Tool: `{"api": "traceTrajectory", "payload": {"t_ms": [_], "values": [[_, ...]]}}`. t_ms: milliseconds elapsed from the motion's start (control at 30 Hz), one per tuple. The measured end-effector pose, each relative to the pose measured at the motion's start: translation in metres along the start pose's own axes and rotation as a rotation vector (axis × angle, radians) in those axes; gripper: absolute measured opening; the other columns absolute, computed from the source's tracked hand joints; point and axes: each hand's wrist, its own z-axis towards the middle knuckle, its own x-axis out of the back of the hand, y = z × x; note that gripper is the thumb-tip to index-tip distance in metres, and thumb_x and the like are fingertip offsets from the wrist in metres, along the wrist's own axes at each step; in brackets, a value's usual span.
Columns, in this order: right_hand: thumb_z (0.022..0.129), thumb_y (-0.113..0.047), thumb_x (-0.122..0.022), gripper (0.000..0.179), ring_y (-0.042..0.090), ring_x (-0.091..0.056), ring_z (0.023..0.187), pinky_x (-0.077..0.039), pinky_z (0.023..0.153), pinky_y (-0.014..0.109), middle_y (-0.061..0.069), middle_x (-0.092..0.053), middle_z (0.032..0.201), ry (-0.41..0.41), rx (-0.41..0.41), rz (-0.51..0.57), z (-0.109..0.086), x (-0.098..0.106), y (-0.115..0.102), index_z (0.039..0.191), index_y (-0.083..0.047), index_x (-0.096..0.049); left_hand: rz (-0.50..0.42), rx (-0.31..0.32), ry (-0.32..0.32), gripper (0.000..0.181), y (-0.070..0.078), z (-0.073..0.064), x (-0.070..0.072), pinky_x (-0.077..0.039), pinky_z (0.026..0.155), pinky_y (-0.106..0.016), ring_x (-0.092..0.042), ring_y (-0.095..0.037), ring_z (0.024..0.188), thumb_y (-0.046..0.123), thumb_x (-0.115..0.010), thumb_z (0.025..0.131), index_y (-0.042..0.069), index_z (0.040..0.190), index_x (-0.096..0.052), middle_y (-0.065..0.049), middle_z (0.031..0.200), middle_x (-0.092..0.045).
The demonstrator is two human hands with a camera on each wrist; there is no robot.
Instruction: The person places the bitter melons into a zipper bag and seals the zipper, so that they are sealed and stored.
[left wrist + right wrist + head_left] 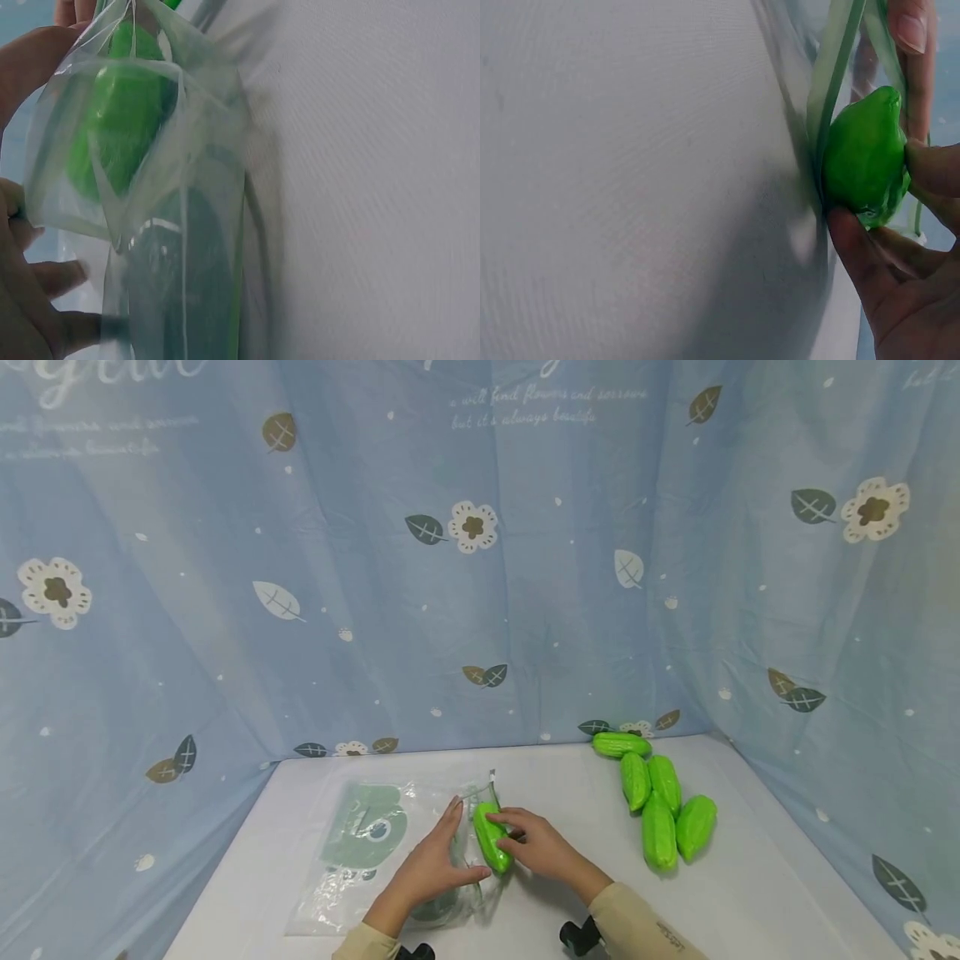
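A bright green, ridged bitter melon (491,837) lies at the mouth of a clear zip bag (315,893) with green animal print. My right hand (542,843) pinches the melon from its right side, between thumb and fingers in the right wrist view, where the melon (864,157) overlaps the bag's green-edged opening (832,82). My left hand (429,866) spreads thumb and fingers wide across the bag's opening edge. Seen from the left wrist, the melon (124,120) shows through the film, with left fingers (56,279) against the bag.
Several more green bitter melons (660,831) lie in a cluster at the right of the white table (570,768). One of them (621,744) sits at the back, close to the blue printed curtain (525,610) that surrounds the table.
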Motion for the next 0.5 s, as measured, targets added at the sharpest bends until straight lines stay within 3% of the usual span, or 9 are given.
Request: {"api": "traceTrajectory", "payload": {"t_ms": [267,500], "values": [[0.098,-0.026,-0.069,0.046,0.014,-0.067,0.098,-0.057,0.084,0.028,0.013,-0.056,0.146,0.021,-0.004,0.009,0.0049,-0.0053,0.0009,0.142,-0.012,-0.061,0.029,-0.028,0.021,0.119,0.0012,0.0029,-0.0027,-0.043,0.105,-0.063,-0.038,-0.042,0.144,0.071,-0.075,0.077,0.009,0.164,-0.02,-0.008,0.17,-0.017],[0.099,-0.022,-0.068,0.045,0.019,-0.069,0.101,-0.058,0.087,0.031,0.015,-0.052,0.149,0.028,0.003,0.016,0.0079,-0.0076,0.0018,0.142,-0.01,-0.06,0.029,-0.043,0.034,0.119,0.0052,0.0048,-0.0042,-0.043,0.104,-0.066,-0.04,-0.045,0.142,0.066,-0.078,0.077,0.005,0.162,-0.021,-0.011,0.169,-0.018]]}}
